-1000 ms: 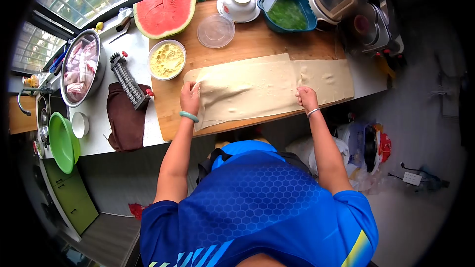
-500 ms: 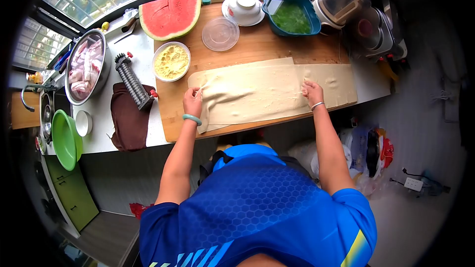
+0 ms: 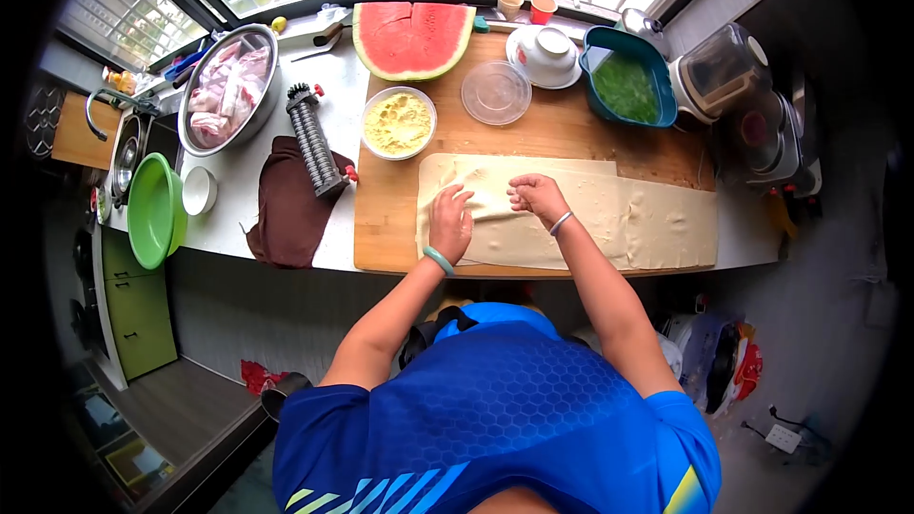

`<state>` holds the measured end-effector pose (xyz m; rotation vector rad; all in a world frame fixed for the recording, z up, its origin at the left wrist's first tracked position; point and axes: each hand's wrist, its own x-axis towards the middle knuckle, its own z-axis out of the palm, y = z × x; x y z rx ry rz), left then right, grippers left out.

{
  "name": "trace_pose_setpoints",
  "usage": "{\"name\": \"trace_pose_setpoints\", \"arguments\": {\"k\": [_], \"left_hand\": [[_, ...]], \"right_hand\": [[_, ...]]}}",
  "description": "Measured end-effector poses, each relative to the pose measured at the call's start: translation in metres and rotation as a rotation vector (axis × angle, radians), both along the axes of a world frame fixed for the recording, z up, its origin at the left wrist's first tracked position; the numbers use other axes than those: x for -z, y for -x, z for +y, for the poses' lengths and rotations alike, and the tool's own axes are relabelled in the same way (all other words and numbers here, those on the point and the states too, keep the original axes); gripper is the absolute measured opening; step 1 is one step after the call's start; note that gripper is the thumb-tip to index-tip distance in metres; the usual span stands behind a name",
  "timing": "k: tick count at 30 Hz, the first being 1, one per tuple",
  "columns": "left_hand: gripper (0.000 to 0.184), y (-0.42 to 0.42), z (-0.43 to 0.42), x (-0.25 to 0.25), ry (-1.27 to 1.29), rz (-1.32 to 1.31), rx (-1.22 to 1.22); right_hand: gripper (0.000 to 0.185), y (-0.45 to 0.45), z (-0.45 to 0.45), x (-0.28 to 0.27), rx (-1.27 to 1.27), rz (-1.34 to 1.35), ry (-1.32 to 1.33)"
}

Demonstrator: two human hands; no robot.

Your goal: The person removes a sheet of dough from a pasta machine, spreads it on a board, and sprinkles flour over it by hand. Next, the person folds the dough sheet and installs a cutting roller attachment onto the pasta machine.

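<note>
A long pale dough sheet lies on the wooden board, with small wrinkles near its left end. Its right part shows an overlapping edge. My left hand rests on the left end of the sheet, fingers spread and holding nothing. Over the upper middle of the sheet is my right hand, its fingers loosely bent and apart, with nothing visible in them. Whether the right fingertips touch the dough is unclear. Behind the sheet stands a bowl of yellow flour, beside a clear round lid.
A cut watermelon, an upturned white bowl and a teal basin with greens line the back. Leftward are a metal roller attachment, brown cloth, a bowl of raw meat and a green basin.
My right hand has moved left along the sheet, towards my left hand. My left hand has gone from the sheet's left edge onto its surface, fingers spread. The camera view has turned.
</note>
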<state>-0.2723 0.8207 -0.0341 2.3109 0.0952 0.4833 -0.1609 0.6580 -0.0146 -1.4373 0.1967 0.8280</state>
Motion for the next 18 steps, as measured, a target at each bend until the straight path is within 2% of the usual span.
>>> {"name": "trace_pose_setpoints", "arguments": {"k": [4,6,7,8,9,10,12,14,15,18], "left_hand": [[0.034,0.011,-0.01,0.007,0.157,0.08,0.005],[0.037,0.018,-0.014,0.005,0.201,0.078,0.08],[0.039,0.021,-0.016,0.005,0.187,0.088,0.094],[0.042,0.021,-0.019,0.005,0.175,0.098,0.126],[0.043,0.024,-0.022,0.005,0.185,0.132,0.145],[0.045,0.025,-0.024,0.006,0.19,0.162,0.156],[0.046,0.025,-0.031,0.009,0.139,0.186,0.156],[0.045,0.019,-0.041,0.011,0.094,0.156,0.195],[0.045,0.015,-0.048,0.009,0.116,0.157,0.219],[0.044,0.0,-0.075,0.002,0.158,0.157,0.294]], "right_hand": [[0.023,-0.032,0.103,-0.032,-0.013,-0.126,-0.354],[0.044,-0.046,0.146,-0.029,-0.229,-0.429,-0.168],[0.052,-0.041,0.152,-0.036,-0.233,-0.472,-0.163],[0.056,-0.041,0.149,-0.025,-0.279,-0.684,-0.046],[0.054,-0.042,0.139,-0.012,-0.311,-0.701,-0.032],[0.047,-0.029,0.11,-0.033,-0.296,-0.886,0.166],[0.036,-0.017,0.053,0.004,-0.051,-0.886,0.251],[0.027,-0.003,-0.026,0.011,0.165,-0.706,0.281],[0.022,0.003,-0.07,0.018,0.264,-0.772,0.406],[0.019,0.007,-0.218,0.042,0.498,-0.731,0.679]]}}
